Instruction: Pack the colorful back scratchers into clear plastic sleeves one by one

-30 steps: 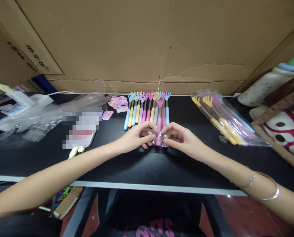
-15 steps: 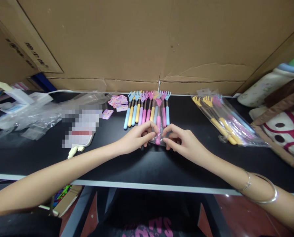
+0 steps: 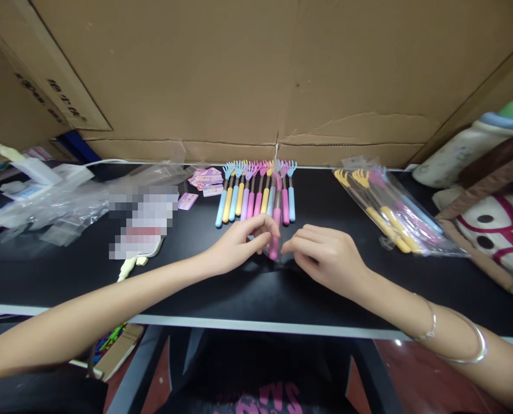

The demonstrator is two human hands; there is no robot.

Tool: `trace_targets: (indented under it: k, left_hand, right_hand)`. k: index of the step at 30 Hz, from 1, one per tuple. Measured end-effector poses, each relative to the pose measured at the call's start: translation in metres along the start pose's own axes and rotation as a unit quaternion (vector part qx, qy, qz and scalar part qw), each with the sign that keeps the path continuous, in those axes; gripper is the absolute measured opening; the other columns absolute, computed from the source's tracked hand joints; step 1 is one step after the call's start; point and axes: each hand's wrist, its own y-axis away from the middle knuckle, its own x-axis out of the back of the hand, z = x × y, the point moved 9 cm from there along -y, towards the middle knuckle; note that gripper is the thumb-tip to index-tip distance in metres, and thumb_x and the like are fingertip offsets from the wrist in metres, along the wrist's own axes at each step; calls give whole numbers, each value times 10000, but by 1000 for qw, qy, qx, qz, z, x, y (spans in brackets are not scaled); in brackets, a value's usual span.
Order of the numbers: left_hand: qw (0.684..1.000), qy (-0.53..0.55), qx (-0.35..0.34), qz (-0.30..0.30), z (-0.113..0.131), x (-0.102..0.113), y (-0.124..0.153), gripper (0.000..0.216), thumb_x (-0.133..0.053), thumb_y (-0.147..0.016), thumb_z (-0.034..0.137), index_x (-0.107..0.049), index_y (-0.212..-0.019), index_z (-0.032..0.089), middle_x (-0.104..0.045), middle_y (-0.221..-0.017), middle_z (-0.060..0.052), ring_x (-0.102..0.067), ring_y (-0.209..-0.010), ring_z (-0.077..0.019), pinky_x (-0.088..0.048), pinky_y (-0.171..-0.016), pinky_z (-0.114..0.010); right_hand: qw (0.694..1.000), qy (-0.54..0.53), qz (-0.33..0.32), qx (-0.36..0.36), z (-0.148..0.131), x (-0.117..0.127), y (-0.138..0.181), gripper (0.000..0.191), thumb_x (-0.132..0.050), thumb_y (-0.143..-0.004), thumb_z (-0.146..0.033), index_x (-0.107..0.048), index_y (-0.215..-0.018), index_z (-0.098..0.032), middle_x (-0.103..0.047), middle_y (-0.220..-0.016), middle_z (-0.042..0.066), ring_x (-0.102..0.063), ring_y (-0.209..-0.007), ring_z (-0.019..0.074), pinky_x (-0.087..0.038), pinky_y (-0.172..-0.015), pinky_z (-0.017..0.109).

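Note:
My left hand point(image 3: 250, 241) is closed on a pink back scratcher point(image 3: 276, 215) inside a clear plastic bag, gripping near the handle's lower end. Close by on the right, my right hand point(image 3: 325, 253) has its fingers curled, the tips at the bag's edge. Whether they pinch the plastic is hidden. Behind both hands lies a row of back scratchers point(image 3: 233, 198) with blue, yellow, purple and pink handles, their claw ends toward the cardboard.
Bagged back scratchers point(image 3: 390, 213) lie to the right, beside a cloth bag point(image 3: 498, 230) and a bottle point(image 3: 450, 149). Leftward are small printed cards point(image 3: 207, 178), a phone point(image 3: 146, 224) with a cable, and clear plastic bags point(image 3: 88, 195). A cardboard wall point(image 3: 256, 75) closes the back.
The bagged pink back scratcher has turned, its claw now edge-on and its handle end slightly nearer me. My right hand has shifted slightly right, its fingers more curled.

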Motion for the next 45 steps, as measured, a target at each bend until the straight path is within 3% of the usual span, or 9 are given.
trace_targets:
  k: [10, 15, 21, 26, 28, 32, 34, 37, 45]
  left_hand:
    - [1000, 20, 15, -19, -5, -4, 3, 201, -438, -999, 339, -537, -1004, 164, -611, -758, 3, -616, -735, -119, -444, -687, -226]
    - [997, -68, -15, -33, 3, -5, 5, 297, -420, -1006, 354, -556, -1173, 150, -629, -916, -39, -615, -829, -138, -471, -739, -252]
    - [965, -240, -101, -6, 15, -4, 9, 412, -566, -912, 237, -511, -1318, 195, -632, -1185, -67, -607, -988, -156, -492, -855, -274]
    - [930, -333, -157, 22, 19, -5, 11, 453, -560, -867, 125, -500, -1309, 204, -633, -1154, -64, -592, -1013, -172, -503, -890, -304]
    - [912, -363, -188, 44, 24, -4, 13, 442, -536, -864, 84, -509, -1286, 210, -642, -1130, -60, -596, -1018, -175, -511, -889, -309]
    - [887, -385, -247, 69, 35, -4, 16, 432, -507, -870, 45, -507, -1273, 199, -670, -1049, -42, -618, -970, -153, -535, -866, -284]
    - [872, -399, -273, 74, 40, -6, 18, 390, -496, -878, 44, -525, -1241, 182, -681, -1031, -44, -621, -960, -150, -549, -852, -276]
    - [848, -424, -309, 69, 44, -12, 22, 351, -475, -880, 25, -559, -1194, 159, -698, -1039, -55, -626, -979, -158, -564, -840, -270]
    - [847, -397, -354, 0, 43, -26, 27, 302, -361, -987, 100, -595, -1163, 177, -703, -1169, -60, -645, -1121, -134, -539, -965, -261]
  right_hand:
    - [991, -82, -99, -41, 12, -24, 2, 225, -461, -910, -85, -649, -904, -207, -686, -917, 35, -604, -865, 171, -462, -730, 271]
    - [989, -88, -107, -42, 12, -26, 1, 228, -461, -928, -131, -679, -936, -198, -677, -940, 74, -568, -905, 213, -478, -770, 329]
    - [956, -244, -120, -113, 27, -31, 2, 233, -498, -961, -327, -675, -999, -181, -690, -1084, 96, -562, -1062, 238, -446, -957, 422]
    - [861, -446, -133, -206, 39, -44, 7, 335, -563, -917, -443, -643, -1114, -184, -675, -1149, 96, -630, -1020, 219, -489, -921, 401]
    - [793, -543, -118, -251, 42, -49, 10, 356, -628, -880, -457, -636, -1120, -194, -675, -1171, 88, -643, -1060, 213, -473, -975, 401]
    - [620, -701, -68, -346, 43, -60, 19, 341, -724, -828, -408, -622, -1085, -208, -705, -1139, 73, -651, -1131, 206, -411, -1077, 415]
    - [562, -734, -41, -380, 44, -63, 22, 331, -748, -808, -408, -628, -1044, -210, -726, -1079, 62, -672, -1095, 196, -427, -1067, 400]
    - [528, -748, -22, -403, 43, -65, 24, 354, -775, -772, -433, -642, -1011, -209, -737, -1029, 51, -700, -995, 177, -486, -998, 371]
    - [532, -721, 18, -444, 48, -67, 29, 327, -846, -688, -307, -593, -871, -213, -698, -789, -42, -673, -752, 95, -550, -780, 260]
